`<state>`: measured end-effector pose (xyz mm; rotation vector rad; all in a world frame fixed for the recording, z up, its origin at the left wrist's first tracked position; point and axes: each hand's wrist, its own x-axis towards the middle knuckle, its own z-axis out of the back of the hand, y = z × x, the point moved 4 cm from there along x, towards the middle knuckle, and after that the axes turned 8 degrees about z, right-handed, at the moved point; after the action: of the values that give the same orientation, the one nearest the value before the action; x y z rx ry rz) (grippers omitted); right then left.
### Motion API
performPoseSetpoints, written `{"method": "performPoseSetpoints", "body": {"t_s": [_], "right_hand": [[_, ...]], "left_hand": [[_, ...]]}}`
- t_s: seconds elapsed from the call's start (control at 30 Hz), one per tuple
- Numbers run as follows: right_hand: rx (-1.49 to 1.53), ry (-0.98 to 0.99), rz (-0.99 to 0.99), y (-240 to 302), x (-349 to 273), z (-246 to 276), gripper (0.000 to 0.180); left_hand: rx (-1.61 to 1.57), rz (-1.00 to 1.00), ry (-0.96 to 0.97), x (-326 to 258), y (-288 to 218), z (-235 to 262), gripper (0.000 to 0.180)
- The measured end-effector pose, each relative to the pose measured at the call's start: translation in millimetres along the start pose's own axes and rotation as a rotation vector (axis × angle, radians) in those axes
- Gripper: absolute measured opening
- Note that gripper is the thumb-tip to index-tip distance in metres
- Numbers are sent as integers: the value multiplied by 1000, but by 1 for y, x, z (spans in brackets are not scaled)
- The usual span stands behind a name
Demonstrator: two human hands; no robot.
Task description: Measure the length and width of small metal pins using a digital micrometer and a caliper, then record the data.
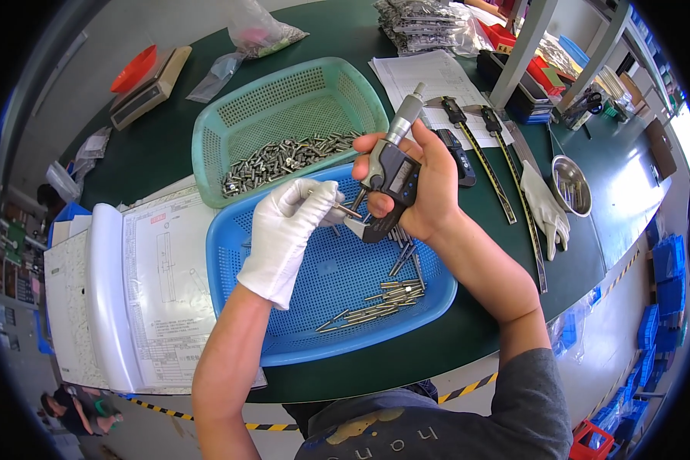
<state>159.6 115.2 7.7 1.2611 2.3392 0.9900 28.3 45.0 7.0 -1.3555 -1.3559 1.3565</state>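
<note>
**Pin checking at the green bench, one at a time**

Starting at the left: an open binder (130, 299) with a drawing sheet lies flat right next to the blue basket (284, 337), probably so the person can glance at the specs without putting anything down. Behind it, a small scale (147, 90) with a red scoop (133, 69) on top sits out of the way at the far edge of the table (161, 149).

The left hand (287, 230), in a white cotton glove, pinches a single small metal pin (347, 208) between fingertips and feeds it into the micrometer's gap. The glove likely keeps skin oil off the parts. The pin sits in the air just above the blue basket, between the two hands.

The right hand (425, 188) is bare and wrapped tight round a digital micrometer (391, 172), display tilted up toward the face, thimble pointing away.

Containers: the teal basket (230, 123) at the back holds a heap of short pins (284, 159) bunched along its near side. The blue basket under the hands has a loose scatter of pins (376, 303), mostly toward its right half. Further right, calipers (479, 157) lie on the table, a spare white glove (546, 207) too, and a round steel bowl (571, 184) has a few parts in it, hard to tell which.
</note>
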Motion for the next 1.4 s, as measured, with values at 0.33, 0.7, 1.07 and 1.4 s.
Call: {"method": "performPoseSetpoints", "body": {"t_s": [0.33, 0.7, 1.07, 1.4], "right_hand": [[-44, -15, 36, 1, 1, 2, 60], [-38, -6, 45, 0, 0, 1, 63], [-22, -14, 50, 1, 0, -1, 59], [-46, -29, 32, 1, 0, 1, 61]], "left_hand": [[2, 21, 6, -1, -1, -2, 17], [22, 43, 15, 0, 1, -1, 19], [27, 56, 6, -2, 1, -6, 18], [18, 71, 14, -2, 4, -6, 19]]}}
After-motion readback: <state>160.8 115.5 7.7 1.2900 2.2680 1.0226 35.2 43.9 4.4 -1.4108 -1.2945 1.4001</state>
